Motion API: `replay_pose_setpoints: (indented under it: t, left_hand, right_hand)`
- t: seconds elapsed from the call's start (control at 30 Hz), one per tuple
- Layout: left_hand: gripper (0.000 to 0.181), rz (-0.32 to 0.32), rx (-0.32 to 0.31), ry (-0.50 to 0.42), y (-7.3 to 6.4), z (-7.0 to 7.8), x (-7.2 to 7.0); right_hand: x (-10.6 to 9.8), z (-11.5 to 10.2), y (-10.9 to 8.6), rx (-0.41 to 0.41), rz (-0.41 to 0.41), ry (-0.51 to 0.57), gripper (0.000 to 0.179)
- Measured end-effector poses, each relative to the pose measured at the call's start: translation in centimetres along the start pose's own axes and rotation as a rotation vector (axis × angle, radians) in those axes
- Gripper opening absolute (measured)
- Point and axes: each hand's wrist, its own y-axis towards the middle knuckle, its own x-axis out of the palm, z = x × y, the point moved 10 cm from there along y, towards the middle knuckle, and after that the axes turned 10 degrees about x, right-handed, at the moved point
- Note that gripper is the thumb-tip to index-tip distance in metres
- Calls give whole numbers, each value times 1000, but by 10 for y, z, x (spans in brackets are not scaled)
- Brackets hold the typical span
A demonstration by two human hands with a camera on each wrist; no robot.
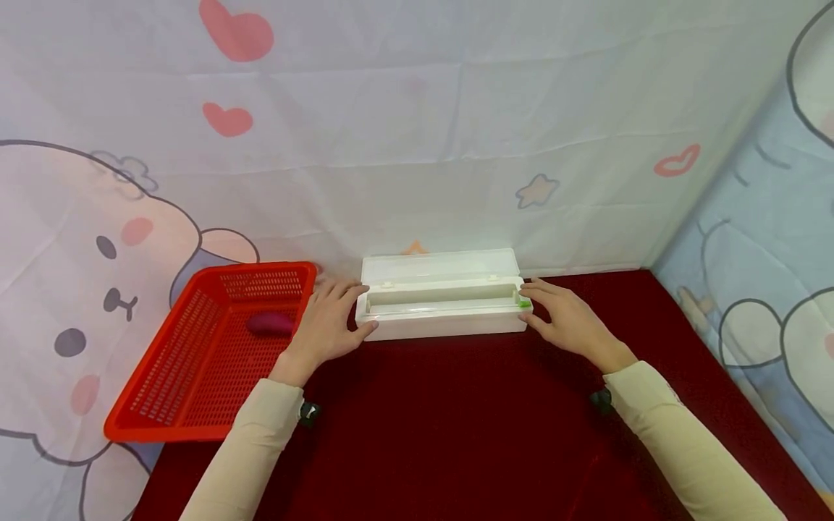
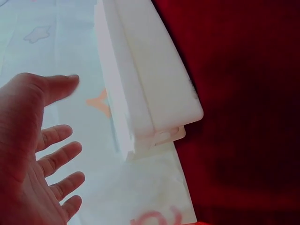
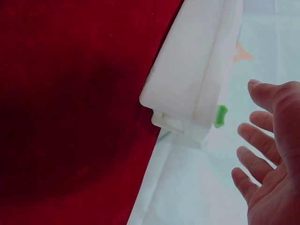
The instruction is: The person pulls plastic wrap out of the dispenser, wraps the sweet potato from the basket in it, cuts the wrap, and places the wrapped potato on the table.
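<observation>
A long white cling film dispenser (image 1: 443, 327) lies at the back of the table, its translucent lid (image 1: 439, 266) raised against the wall cloth. A small green slider (image 1: 525, 304) sits at its right end. My left hand (image 1: 329, 322) is by the dispenser's left end, and my right hand (image 1: 568, 318) by the right end. In the wrist views, the left hand (image 2: 33, 154) and right hand (image 3: 276, 154) have spread, relaxed fingers apart from the dispenser (image 2: 154, 65). Neither hand holds anything. The dispenser's inside is only partly visible.
A red plastic basket (image 1: 215, 434) stands left of the dispenser, close to my left forearm. Inside it lies a long purple thing (image 1: 270, 323), partly behind the basket's side. Dark red cloth (image 1: 456, 434) covers the table, and a printed cloth wall (image 1: 417, 145) rises right behind.
</observation>
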Motion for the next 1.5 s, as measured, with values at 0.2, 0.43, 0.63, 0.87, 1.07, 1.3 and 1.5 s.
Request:
replay_pose_setpoints:
  t: [0.2,0.43,0.63,0.87,1.07,1.3,1.5]
  left_hand:
    - [58,0,0,7,-3,1,8]
    - [50,19,13,6,-1,5,11]
    - [44,40,2,25,0,5,13]
    - [36,53,-15,29,-1,3,18]
    - [32,61,-26,50,-1,1,21]
    - [30,51,-48,51,0,-2,26]
    - [30,50,-50,57,2,-4,28]
  right_hand:
    - [8,-2,-3,0,-8,22,52]
    - [9,-3,-2,-11,23,33,47]
    - [11,-1,0,0,28,43,47]
    - [15,0,2,-14,39,57,43]
    - [18,-1,3,-33,56,75,40]
    - [23,0,7,-18,58,76,36]
    - [24,3,9,-1,52,92,32]
